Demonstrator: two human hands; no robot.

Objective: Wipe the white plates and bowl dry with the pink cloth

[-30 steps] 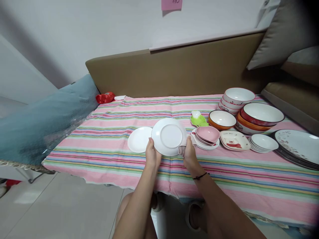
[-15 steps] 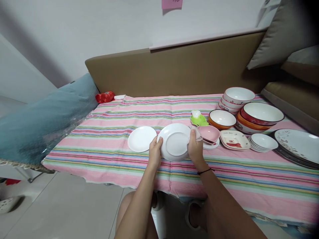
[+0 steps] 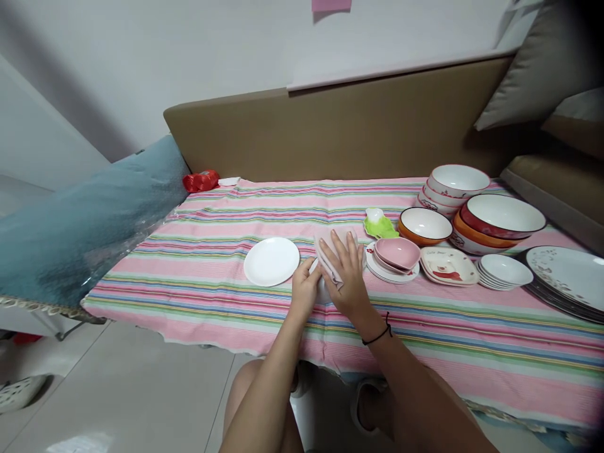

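My left hand grips the left rim of a white plate, fingers closed with the thumb toward the right. My right hand lies flat with fingers spread over a pale pink cloth, pressing it against the plate. The cloth and both hands hide most of that plate. Another white plate lies flat on the striped cloth, just left of my left hand. On the right, near my right hand, pink bowls are stacked on white plates with red decoration.
Farther right stand square bear dishes, small white dishes, an orange bowl, large stacked bowls and large dark-rimmed plates. A green leaf-shaped dish sits behind. A red package lies at the back left.
My right hand has moved from the plate's right rim onto its middle, spreading flat over the cloth. The held plate, plainly visible before, is now mostly covered.
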